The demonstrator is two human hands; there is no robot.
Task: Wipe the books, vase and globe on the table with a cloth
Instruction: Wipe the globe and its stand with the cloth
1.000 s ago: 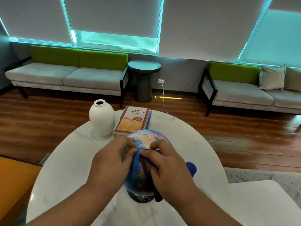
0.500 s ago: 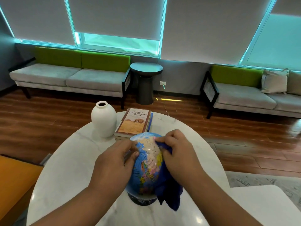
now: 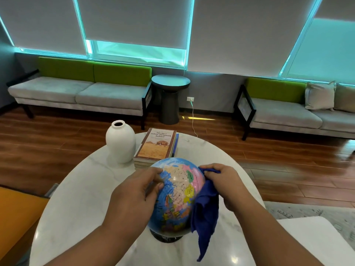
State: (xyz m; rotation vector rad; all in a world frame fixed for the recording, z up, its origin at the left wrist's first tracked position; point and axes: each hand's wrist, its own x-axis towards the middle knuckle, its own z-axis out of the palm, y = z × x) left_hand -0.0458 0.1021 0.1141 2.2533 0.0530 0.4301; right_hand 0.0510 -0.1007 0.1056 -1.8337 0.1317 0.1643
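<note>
A colourful globe (image 3: 178, 191) on a dark base stands near the front of the round white marble table (image 3: 80, 189). My left hand (image 3: 134, 194) grips the globe's left side with curled fingers. My right hand (image 3: 226, 183) holds a dark blue cloth (image 3: 206, 212) against the globe's right side; the cloth hangs down to the tabletop. Behind the globe lies a stack of books (image 3: 156, 145), the top one with a tan cover. A white vase (image 3: 120, 141) stands upright to the left of the books.
A second white table surface (image 3: 317, 242) adjoins at the right. An orange seat (image 3: 17, 212) is at the left. Across the wooden floor stand two grey-green sofas (image 3: 80, 93) and a dark round side table (image 3: 170, 98).
My right hand with the cloth has moved from the globe's top front to its right side. The cloth now hangs lower. My left hand has stayed on the left side.
</note>
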